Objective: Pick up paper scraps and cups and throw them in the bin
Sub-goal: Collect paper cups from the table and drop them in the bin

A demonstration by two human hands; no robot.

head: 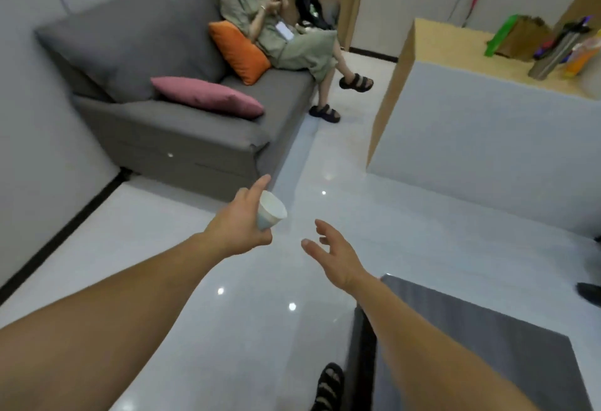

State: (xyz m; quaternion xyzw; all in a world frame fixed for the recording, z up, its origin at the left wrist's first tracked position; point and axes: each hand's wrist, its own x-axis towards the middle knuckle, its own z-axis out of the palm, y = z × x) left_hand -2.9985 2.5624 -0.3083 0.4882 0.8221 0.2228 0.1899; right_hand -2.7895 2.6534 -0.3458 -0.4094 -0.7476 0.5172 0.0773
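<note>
Left hand (242, 225) is out over the floor (156, 248), fingers wrapped round the cup (272, 212). It's white and tipped, mouth towards 2 o'clock, held dead centre of view. Right hand (335, 256) sits near it at 4 o'clock, fingers spread loose, holding nothing. Sofa (146, 52) at 10 o'clock carries a pink cushion (208, 96) and an orange cushion (239, 51). A person (276, 33) sits at 12. Counter (487, 118) at 2, dark table (487, 345) at 5.

no legible text, labels or signs
</note>
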